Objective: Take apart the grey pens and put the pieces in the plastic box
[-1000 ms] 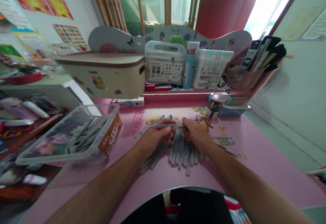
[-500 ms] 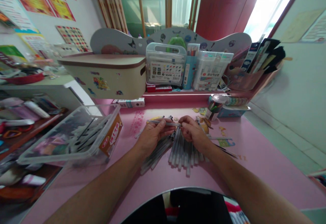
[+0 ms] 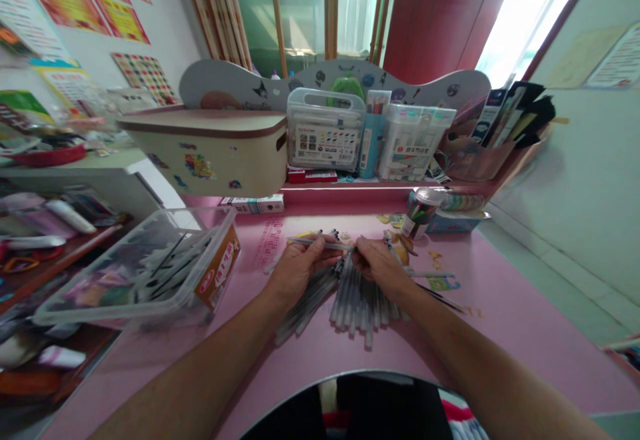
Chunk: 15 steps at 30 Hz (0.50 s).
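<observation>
My left hand [image 3: 297,267] is closed around a slim, pale pen [image 3: 334,246], held level above the desk with the thumb on top. The fingers of my right hand [image 3: 379,263] pinch at the pen's right end, so the tip is hidden. Below my hands lie two fanned bundles of similar translucent pens. One bundle [image 3: 311,307] is under my left hand, and the other bundle [image 3: 357,307] spreads toward me under my right. Several dark pen ends show behind the fingers.
On the left stands a clear plastic bin [image 3: 175,307] holding more pens. A jar of pens [image 3: 420,213] is at the back right, and thin dark sticks [image 3: 443,299] lie beside my right wrist. The raised shelf carries a cream storage box [image 3: 210,160] and marker cases [image 3: 325,137].
My right fingers have shifted slightly at the pen's end, with the hand turned a little more downward. The left hand and the bundles look the same.
</observation>
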Motion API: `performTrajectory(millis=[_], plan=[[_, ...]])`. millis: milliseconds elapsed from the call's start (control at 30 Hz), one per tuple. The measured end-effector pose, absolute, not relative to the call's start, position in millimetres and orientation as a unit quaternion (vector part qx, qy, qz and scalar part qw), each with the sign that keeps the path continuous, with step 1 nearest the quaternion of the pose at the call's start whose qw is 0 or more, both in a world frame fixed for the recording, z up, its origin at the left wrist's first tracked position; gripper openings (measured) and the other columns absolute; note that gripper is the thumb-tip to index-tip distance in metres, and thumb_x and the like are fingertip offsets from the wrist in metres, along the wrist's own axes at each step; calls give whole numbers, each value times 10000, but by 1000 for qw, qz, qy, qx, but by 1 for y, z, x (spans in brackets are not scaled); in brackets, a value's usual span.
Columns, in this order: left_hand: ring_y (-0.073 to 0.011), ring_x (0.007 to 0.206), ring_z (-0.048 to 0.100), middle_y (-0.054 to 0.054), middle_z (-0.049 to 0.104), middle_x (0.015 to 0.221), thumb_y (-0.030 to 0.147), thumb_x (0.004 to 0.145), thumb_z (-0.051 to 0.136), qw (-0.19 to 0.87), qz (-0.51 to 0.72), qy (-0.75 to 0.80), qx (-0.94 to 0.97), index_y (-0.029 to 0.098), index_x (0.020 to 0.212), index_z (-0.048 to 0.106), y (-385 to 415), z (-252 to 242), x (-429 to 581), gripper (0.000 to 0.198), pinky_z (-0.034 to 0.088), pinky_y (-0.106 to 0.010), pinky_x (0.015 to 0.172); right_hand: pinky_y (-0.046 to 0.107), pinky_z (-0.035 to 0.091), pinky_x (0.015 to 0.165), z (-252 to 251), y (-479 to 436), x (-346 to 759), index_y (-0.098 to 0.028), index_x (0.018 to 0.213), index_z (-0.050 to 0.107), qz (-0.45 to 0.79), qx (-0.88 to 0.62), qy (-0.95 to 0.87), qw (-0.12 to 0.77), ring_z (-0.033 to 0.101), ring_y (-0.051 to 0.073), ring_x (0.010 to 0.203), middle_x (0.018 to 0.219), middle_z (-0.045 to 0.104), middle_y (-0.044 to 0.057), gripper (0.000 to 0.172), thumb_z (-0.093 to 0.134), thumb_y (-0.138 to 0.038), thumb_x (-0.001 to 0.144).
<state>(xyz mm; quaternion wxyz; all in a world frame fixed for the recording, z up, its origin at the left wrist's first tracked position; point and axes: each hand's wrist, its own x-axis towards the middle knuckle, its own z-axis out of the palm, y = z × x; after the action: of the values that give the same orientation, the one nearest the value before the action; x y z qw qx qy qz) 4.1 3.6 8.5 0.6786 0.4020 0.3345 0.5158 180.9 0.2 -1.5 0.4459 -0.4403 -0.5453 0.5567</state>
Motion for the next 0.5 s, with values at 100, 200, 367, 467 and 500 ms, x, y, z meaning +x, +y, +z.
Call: performTrajectory(millis=[100, 200, 367, 467, 500], plan=[[-182, 818, 720, -108, 751, 874, 330, 804, 712, 676, 519, 336, 402, 109, 891, 698, 4, 9, 4, 238, 565, -269, 769, 211, 181, 382, -2, 1, 181, -205, 663, 469, 559, -425, -556, 445, 291, 75, 435, 535, 374, -63, 347, 548, -493, 839], [-177, 819, 719, -104, 753, 880, 329, 814, 700, 674, 520, 332, 405, 116, 902, 697, 3, 8, 4, 231, 563, -271, 780, 193, 143, 367, -3, 1, 181, -230, 844, 486, 598, -399, -513, 469, 240, 59, 402, 569, 380, -97, 246, 645, -396, 757], [-176, 827, 718, -105, 753, 887, 342, 824, 686, 667, 514, 334, 423, 116, 892, 703, 3, 6, 4, 236, 561, -265, 786, 201, 164, 370, -5, 1, 182, -193, 710, 506, 580, -433, -531, 441, 287, 66, 415, 556, 419, -50, 393, 470, -549, 874], [-180, 822, 720, -102, 753, 871, 355, 812, 698, 665, 516, 338, 422, 118, 883, 703, 3, 7, 4, 247, 562, -267, 782, 197, 189, 374, -5, 0, 181, -200, 668, 470, 571, -429, -542, 443, 304, 68, 421, 525, 378, -63, 357, 539, -502, 846], [-182, 823, 721, -100, 753, 873, 358, 808, 703, 665, 517, 337, 421, 121, 880, 703, 3, 7, 4, 249, 563, -269, 780, 191, 177, 368, -5, 1, 181, -208, 711, 473, 584, -418, -531, 449, 282, 64, 408, 524, 363, -78, 300, 585, -466, 813]])
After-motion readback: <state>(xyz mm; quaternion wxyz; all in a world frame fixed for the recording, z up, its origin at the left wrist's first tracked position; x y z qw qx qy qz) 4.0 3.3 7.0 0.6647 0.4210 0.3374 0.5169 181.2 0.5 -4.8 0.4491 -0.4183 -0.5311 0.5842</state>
